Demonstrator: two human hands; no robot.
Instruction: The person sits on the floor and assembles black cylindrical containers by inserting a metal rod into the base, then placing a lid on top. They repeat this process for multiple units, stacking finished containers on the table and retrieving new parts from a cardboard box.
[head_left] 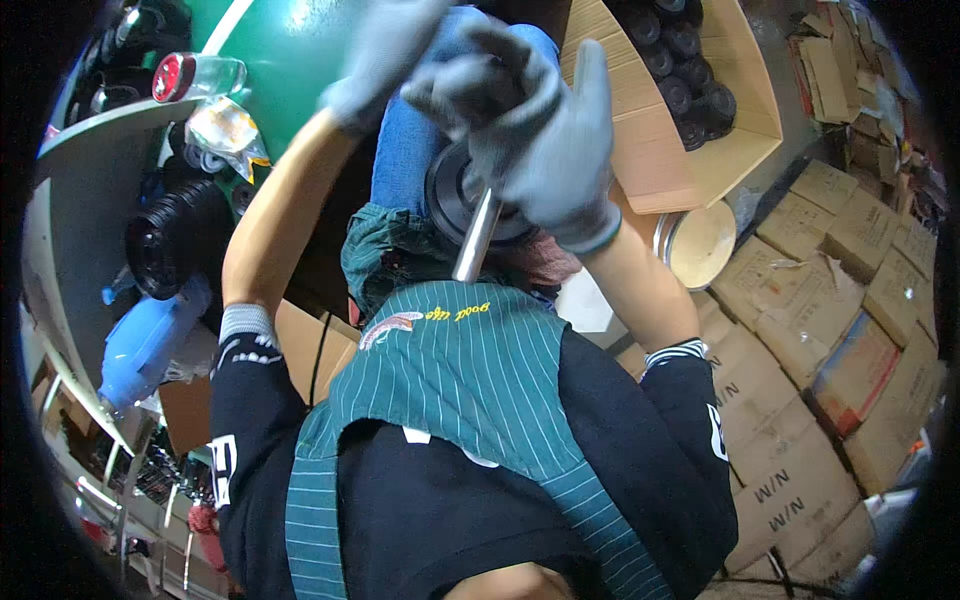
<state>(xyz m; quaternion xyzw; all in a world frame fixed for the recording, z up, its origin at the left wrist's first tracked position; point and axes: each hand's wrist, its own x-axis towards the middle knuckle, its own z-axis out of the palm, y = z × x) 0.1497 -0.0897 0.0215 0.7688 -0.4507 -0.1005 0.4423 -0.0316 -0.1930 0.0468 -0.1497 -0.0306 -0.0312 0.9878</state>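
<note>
My left hand, in a grey glove, is at the top edge, smeared by motion; its fingers run out of view. My right hand, also gloved in grey, is over my lap with the thumb stretched away from the blurred fingers. Under its palm, a shiny metal rod slants down toward my apron; I see no clear grip on it. Around or beneath the rod is a black round plate, partly covered by the right hand. The dark area between the right hand's fingers is too blurred to make out.
An open cardboard box with several black round parts stands at the upper right. Black ribbed discs, a red-lidded jar and a blue plastic bag are at left. Stacked cartons fill the right.
</note>
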